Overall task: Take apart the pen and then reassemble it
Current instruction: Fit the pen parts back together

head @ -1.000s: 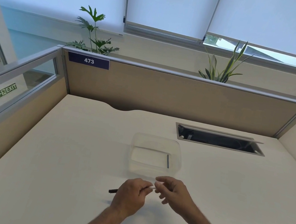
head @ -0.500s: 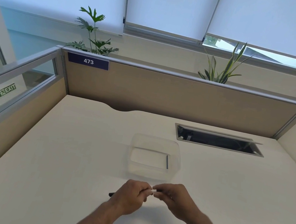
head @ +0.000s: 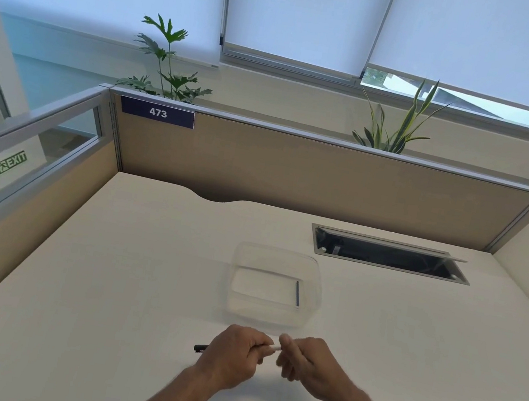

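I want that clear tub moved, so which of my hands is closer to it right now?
Right, narrowly. Your right hand sits just below the clear tub's near right corner; your left hand is below its near left part, slightly farther. Both grip the pen.

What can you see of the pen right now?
The pen lies roughly level just above the desk, gripped by both hands. The left hand wraps its middle; a dark tip pokes out to the left. A short pale section shows between the hands, where the right hand pinches its end. The rest is hidden.
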Demonstrator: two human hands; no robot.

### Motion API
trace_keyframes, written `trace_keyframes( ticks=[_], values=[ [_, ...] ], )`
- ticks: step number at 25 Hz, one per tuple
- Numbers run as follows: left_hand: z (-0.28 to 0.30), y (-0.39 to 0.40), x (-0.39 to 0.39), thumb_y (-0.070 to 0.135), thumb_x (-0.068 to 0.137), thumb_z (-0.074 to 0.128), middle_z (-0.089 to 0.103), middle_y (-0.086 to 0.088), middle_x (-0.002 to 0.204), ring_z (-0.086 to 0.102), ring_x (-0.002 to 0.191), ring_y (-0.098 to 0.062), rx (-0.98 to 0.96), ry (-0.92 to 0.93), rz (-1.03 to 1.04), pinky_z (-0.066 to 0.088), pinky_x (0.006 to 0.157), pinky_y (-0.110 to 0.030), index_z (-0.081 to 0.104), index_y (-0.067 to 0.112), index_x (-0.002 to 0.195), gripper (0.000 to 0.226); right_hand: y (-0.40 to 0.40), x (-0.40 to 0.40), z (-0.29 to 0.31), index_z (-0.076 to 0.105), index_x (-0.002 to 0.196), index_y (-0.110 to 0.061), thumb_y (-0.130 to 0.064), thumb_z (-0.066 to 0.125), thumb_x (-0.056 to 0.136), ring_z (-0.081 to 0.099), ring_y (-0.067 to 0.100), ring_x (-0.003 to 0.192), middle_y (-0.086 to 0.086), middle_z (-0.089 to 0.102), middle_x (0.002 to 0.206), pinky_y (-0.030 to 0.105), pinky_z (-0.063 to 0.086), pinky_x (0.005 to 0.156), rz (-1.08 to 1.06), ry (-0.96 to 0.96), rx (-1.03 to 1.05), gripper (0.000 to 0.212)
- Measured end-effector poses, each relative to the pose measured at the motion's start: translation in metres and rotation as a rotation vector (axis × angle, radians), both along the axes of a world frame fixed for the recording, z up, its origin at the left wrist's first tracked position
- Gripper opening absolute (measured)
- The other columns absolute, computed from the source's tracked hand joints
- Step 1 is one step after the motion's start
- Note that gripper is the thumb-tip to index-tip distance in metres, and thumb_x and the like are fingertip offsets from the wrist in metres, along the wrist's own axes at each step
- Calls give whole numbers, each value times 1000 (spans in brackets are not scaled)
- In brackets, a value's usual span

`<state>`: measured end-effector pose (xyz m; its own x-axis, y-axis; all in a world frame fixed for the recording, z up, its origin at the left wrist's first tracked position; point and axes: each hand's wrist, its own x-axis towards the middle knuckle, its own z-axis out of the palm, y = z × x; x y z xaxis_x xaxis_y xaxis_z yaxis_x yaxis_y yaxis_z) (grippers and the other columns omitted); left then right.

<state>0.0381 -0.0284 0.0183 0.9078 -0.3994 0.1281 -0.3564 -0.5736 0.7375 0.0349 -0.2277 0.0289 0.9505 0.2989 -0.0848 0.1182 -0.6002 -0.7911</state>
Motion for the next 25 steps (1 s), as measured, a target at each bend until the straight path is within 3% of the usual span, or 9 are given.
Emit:
trace_keyframes(
  ticks=[4,6,11,15,17,19,21,25],
  values=[
    [2,0,-1,33,93,52,69,2,69,60,67,-14,39,-15,19,53,64,-36,68,18,82,25,-6,-4,-2,58,88,-25,-41,56,94,68,14,67,-2,72,77,28,55,61,34,-108,15,18],
    [3,0,-2,33,92,51,69,3,71,60,68,-13,56,-17,25,53,64,-35,68,20,83,23,-6,-4,-2,55,87,-23,-32,55,96,66,14,66,-4,70,77,30,55,61,53,-134,-6,12],
    [5,-1,-3,32,92,50,67,2,69,57,65,-15,86,-29,31,52,61,-37,63,18,76,24,2,-2,-4,53,66,-24,-32,47,102,63,15,54,-3,64,58,40,55,59,-26,-121,0,37],
    [6,-2,-2,34,93,51,66,4,69,56,65,-13,98,-44,42,48,60,-33,60,20,77,23,4,-1,-3,62,50,-13,-54,42,97,63,19,45,2,62,45,28,53,51,-102,30,90,65],
    [5,-2,-2,34,93,51,66,4,70,57,66,-13,103,-47,47,50,60,-34,62,19,78,24,1,-3,-5,63,63,-9,-56,46,96,63,17,49,8,64,52,29,53,52,-98,39,141,60],
    [5,-2,-2,36,94,50,67,3,70,58,67,-14,112,-50,48,52,62,-35,63,18,80,25,-2,-5,-5,58,79,-11,-44,54,93,63,16,54,14,67,64,29,53,54,-48,5,146,37],
    [5,-2,-2,37,94,50,67,3,71,58,68,-14,119,-54,48,52,62,-35,64,18,82,26,-3,-6,-6,54,83,-14,-33,55,95,63,15,55,13,68,68,29,53,55,-6,-25,123,23],
    [6,-4,-3,36,94,50,67,3,72,58,67,-14,122,-57,38,52,62,-37,63,18,80,25,0,-4,-7,56,65,-14,-35,51,100,62,19,49,4,63,54,36,53,53,-40,-56,99,41]
  ],
)
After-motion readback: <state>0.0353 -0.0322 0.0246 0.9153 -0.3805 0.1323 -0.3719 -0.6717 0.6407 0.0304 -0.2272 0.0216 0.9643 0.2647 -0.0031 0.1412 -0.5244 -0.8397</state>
